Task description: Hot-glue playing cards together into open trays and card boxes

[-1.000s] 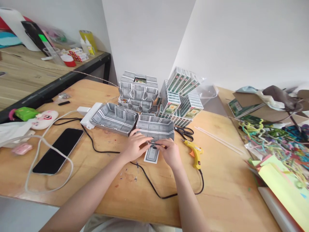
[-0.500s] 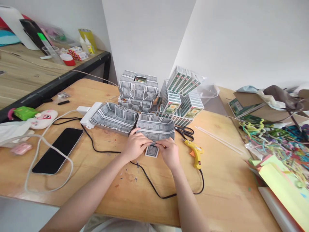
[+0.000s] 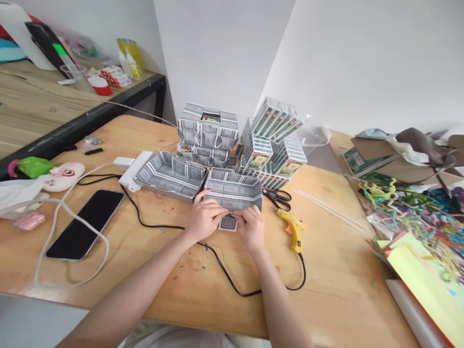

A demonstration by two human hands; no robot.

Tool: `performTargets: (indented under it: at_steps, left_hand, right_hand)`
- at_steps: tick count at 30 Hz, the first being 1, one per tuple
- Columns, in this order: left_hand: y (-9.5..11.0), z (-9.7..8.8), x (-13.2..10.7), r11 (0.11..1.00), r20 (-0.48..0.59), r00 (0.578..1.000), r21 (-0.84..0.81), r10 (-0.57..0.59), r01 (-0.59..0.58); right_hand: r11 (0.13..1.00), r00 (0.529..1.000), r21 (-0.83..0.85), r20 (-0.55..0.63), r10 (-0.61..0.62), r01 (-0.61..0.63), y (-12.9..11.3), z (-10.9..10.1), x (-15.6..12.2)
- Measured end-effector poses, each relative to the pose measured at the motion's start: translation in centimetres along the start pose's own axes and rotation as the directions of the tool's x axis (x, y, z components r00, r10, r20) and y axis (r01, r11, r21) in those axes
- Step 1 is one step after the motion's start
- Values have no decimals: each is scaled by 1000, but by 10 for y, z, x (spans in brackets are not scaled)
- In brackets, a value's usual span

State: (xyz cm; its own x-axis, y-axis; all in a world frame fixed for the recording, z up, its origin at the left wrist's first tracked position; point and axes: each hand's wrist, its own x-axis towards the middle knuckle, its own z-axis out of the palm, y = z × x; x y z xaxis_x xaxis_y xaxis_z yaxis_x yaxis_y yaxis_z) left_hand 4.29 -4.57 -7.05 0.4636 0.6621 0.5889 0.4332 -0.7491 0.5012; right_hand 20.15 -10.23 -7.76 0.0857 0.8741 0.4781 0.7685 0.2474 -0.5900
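Observation:
Both hands meet at the near edge of a shallow tray made of grey-patterned playing cards (image 3: 235, 187). A single playing card (image 3: 228, 224) sticks out from that edge toward me. My left hand (image 3: 205, 216) is closed, thumb and fingertips pinching the card's upper part from the left. From the right, my right hand (image 3: 251, 226) pinches the same spot, its fingers bent. The fingertips hide how the card joins the tray. A second card tray (image 3: 174, 176) adjoins on the left. Behind stands a larger structure of the same cards (image 3: 208, 130).
Black scissors (image 3: 277, 198) and a yellow glue gun (image 3: 295, 231) lie right of the hands; its black cord runs beneath my forearms. Stacked card boxes (image 3: 261, 150) stand behind. At left are a phone (image 3: 87, 224) and white cable; at right, glue sticks (image 3: 328, 209) and colourful pipe cleaners (image 3: 406, 208).
The protruding card and both hands have shifted slightly toward the tray, and the right hand a little to the left. Both stay pinched at the same edge.

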Motion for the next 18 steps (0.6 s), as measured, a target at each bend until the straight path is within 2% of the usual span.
performTargets:
  at_steps: [5,9,14,18]
  left_hand:
    - [2,5,-2,1000,-49,999,9,-19,19]
    - [1,8,-3,998,-59,997,40,-40,43]
    - [-4,3,-3,999,-9,1000,32,14,-14]
    - [-7,-1,-4,999,25,999,12,47,-48]
  right_hand:
    - [998,999,-56,17,-40,41,0,1,1]
    - [999,1000,-34,1,-16,16,0,1,2]
    - [998,1000,57,-17,21,-20,-2,-1,-1]
    - [998,999,61,-39,22,-19,-2,-1,-5]
